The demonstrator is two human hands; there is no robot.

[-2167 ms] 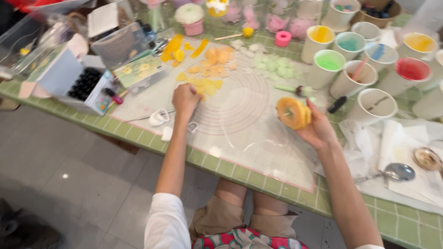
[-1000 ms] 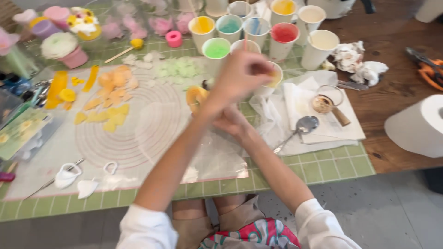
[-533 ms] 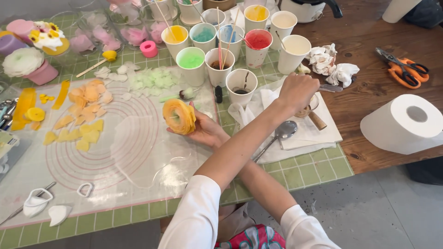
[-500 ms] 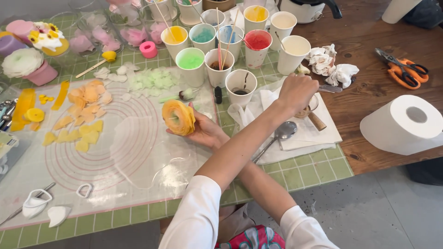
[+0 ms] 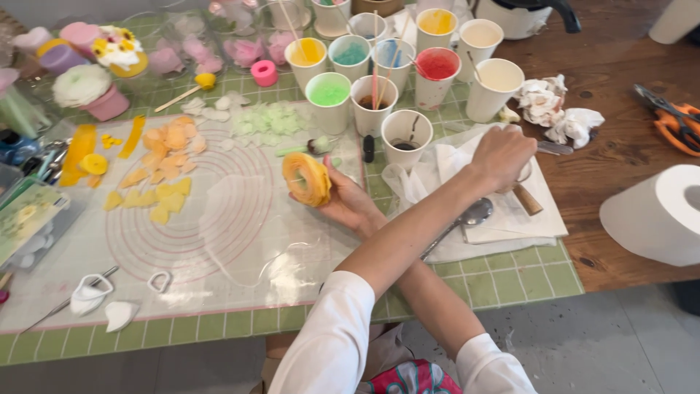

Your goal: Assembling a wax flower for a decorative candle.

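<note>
My arms are crossed. My right hand (image 5: 348, 204) reaches left under the other arm and holds a yellow-orange layered flower (image 5: 307, 178) just above the clear silicone mat (image 5: 219, 241). My left hand (image 5: 503, 155) reaches right over it, fingers closed on a small metal pot whose wooden handle (image 5: 526, 199) sticks out below the hand. The pot rests on white paper towels (image 5: 543, 219). A metal spoon (image 5: 467, 217) lies beside my left forearm.
Paper cups of coloured liquid (image 5: 329, 93) stand in rows at the back. Yellow and orange petals (image 5: 164, 175) and pale green petals (image 5: 270, 120) lie on the mat. A paper roll (image 5: 656, 215), orange scissors (image 5: 674, 120) and crumpled tissues (image 5: 558, 109) are at the right.
The view has shifted from the table's left side to its right. My left hand left the mat and crossed over to the small pot. My right hand kept the flower.
</note>
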